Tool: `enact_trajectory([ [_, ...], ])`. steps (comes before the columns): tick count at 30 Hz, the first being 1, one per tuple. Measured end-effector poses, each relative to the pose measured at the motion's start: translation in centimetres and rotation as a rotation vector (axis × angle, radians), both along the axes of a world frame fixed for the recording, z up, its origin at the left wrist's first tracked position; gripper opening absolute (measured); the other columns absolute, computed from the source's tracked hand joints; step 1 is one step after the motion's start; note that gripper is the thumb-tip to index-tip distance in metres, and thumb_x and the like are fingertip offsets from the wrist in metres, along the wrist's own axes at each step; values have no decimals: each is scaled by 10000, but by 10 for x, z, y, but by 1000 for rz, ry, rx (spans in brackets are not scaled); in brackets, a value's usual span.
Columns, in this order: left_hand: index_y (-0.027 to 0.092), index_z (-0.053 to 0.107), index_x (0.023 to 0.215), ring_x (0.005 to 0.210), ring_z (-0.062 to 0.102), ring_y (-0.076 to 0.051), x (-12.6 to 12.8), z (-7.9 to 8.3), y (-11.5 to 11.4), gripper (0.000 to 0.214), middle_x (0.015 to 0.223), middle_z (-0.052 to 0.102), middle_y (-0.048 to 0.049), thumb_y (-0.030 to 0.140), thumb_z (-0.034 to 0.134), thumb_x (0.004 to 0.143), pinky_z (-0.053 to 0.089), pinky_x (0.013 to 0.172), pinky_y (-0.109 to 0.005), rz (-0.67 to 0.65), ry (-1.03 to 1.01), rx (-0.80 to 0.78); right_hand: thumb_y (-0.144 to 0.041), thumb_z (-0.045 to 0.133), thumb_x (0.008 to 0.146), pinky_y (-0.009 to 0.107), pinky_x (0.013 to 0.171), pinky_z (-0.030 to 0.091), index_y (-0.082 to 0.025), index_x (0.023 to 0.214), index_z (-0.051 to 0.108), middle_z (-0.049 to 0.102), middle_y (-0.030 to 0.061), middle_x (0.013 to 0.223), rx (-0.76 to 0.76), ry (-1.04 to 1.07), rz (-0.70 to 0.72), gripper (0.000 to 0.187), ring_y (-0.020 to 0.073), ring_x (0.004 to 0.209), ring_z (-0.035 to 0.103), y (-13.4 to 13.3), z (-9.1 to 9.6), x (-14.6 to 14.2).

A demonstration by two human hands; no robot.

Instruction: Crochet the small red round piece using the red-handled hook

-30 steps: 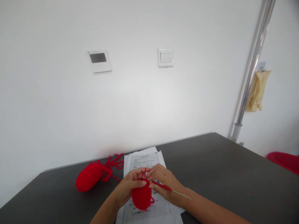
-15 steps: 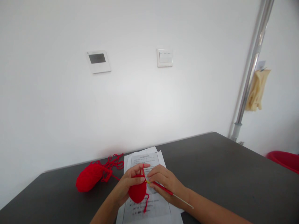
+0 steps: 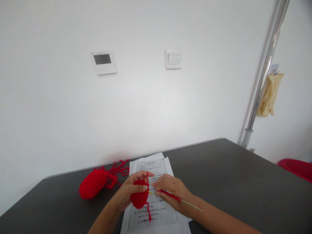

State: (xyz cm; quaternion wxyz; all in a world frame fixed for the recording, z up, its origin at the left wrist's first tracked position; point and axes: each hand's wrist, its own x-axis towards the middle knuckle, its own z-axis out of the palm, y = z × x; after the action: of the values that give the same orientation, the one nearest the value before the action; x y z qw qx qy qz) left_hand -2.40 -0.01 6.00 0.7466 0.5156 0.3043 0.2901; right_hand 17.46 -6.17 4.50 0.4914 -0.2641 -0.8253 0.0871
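My left hand [image 3: 130, 190] is closed on a rounded red crochet piece [image 3: 139, 199], thumb in front, with a strand of red yarn running up over the raised index finger. A loose yarn tail dangles below the piece. At the piece's right edge sits a small yellow item, perhaps a stitch marker [image 3: 150, 193]. My right hand [image 3: 172, 191] pinches a crochet hook [image 3: 173, 196] by its red grip, the thin metal shaft pointing down to the right. Fingers hide the hook's working tip. A small gap separates the two hands.
A red yarn ball [image 3: 94, 183] with loose strands lies at left on the dark table [image 3: 209, 169]. Printed sheets [image 3: 168, 214] lie under my hands. Behind stand a white wall with a switch [image 3: 173, 59] and a metal pipe [image 3: 262, 81]; a red chair-like edge shows at right.
My left hand has moved slightly left and down with the crochet piece, widening the gap to my right hand. The right hand with the hook stays nearly in place.
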Motion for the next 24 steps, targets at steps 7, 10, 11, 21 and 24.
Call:
enact_trajectory([
  [7,147,687,946,472,432,-51,-4,0,2,409,607,571,11,193,803,557,232,472,-193,-41,56,19,-246,533,891,275,781,524,-193,900,613,701,70,918,-125,150,39,96,149,861,647,-2,-2,-4],
  [10,150,685,949,458,422,-47,-6,0,3,417,589,565,17,204,805,554,231,472,-194,-53,63,13,-237,541,885,278,784,526,-191,901,618,704,73,921,-125,170,49,91,150,868,650,-2,-3,-5],
  [11,150,686,946,456,418,-45,-7,1,3,410,583,557,21,199,803,556,233,473,-193,-60,68,25,-230,548,881,278,786,527,-188,903,620,706,76,926,-127,168,59,86,150,871,652,-2,-3,-5],
  [21,148,686,911,456,430,-50,-10,3,3,364,567,557,20,175,792,564,233,452,-185,-118,78,29,-194,590,853,278,784,528,-186,902,650,712,71,914,-218,264,104,77,152,859,664,-6,-5,-8],
  [24,148,680,933,449,419,-46,-9,1,3,375,560,554,22,173,788,575,226,447,-181,-112,81,16,-208,584,859,276,777,524,-188,898,649,706,67,903,-222,299,68,78,153,854,660,-5,-11,-9],
])
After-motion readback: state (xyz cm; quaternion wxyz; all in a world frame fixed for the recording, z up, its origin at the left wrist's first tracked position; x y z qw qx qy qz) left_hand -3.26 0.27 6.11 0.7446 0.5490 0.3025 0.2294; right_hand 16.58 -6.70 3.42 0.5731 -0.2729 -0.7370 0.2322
